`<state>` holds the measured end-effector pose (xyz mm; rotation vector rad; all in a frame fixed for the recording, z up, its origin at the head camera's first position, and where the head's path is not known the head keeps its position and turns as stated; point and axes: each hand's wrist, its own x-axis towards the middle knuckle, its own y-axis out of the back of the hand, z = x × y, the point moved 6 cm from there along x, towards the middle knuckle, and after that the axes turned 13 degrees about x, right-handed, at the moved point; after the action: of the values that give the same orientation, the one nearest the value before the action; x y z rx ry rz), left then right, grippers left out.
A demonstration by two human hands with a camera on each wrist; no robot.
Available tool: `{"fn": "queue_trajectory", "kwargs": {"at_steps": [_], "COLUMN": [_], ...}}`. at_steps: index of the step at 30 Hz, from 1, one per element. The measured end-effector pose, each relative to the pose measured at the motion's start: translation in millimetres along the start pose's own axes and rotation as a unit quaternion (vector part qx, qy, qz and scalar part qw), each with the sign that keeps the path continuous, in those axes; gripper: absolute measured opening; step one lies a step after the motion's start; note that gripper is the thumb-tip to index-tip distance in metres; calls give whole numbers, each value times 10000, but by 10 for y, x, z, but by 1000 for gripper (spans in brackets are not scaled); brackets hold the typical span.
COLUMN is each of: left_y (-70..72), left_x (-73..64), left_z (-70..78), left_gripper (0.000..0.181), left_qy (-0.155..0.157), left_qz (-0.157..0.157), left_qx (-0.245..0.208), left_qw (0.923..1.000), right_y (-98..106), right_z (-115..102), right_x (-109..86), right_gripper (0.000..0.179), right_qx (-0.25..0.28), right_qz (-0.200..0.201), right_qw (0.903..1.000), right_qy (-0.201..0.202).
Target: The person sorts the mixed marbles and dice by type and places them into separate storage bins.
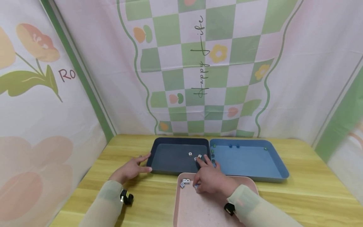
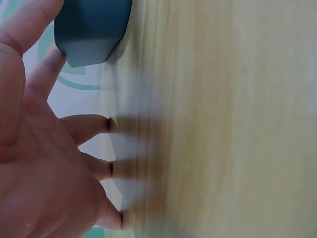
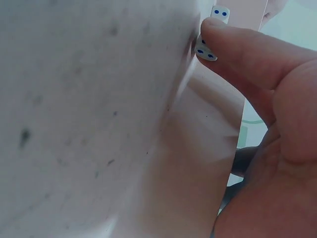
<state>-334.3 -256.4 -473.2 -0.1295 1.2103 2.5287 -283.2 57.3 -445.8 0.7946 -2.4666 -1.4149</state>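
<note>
My left hand (image 1: 131, 169) is at the left end of the dark blue tray (image 1: 170, 171), thumb and forefinger spread and touching its outer wall. Its other fingers rest on the table in the left wrist view. Over the near edge of the pink tray (image 1: 181, 205), my right hand (image 1: 211, 179) pinches a white die (image 3: 205, 53) with blue pips between thumb and forefinger. Its other fingers reach over the dark tray, close to a few white dice (image 1: 199, 156). Several more dice (image 1: 185, 181) sit in the pink tray's far left corner.
A lighter blue tray (image 1: 246, 164) adjoins the dark one on the right. Small green pieces (image 1: 265, 148) and dark blue pieces (image 1: 238, 146) lie along its edges. All three trays stand on a wood-grain table (image 1: 306, 189), with a printed cloth (image 1: 193, 63) behind.
</note>
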Motion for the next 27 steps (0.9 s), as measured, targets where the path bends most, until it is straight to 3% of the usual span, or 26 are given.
{"fn": "queue_trajectory", "kwargs": {"at_steps": [11,19,27], "left_y": [4,0,0], "left_x": [-6,-14,-23], "left_z": [1,7,17], "left_gripper": [80,80,80], "left_qy": [1,18,40], "left_qz": [17,-22,-36], "left_qx": [35,-32,-27], "left_qw": [10000,10000,10000], "right_y": [35,91,214], "right_z": [-10,-18,-47], "right_x": [-3,-3,34], "right_gripper": [19,23,13], "right_qx": [250,589,1010], "right_qz": [-79,170,406], "right_qw": [9996,9981,9941], "right_qy": [-96,-36,-19]}}
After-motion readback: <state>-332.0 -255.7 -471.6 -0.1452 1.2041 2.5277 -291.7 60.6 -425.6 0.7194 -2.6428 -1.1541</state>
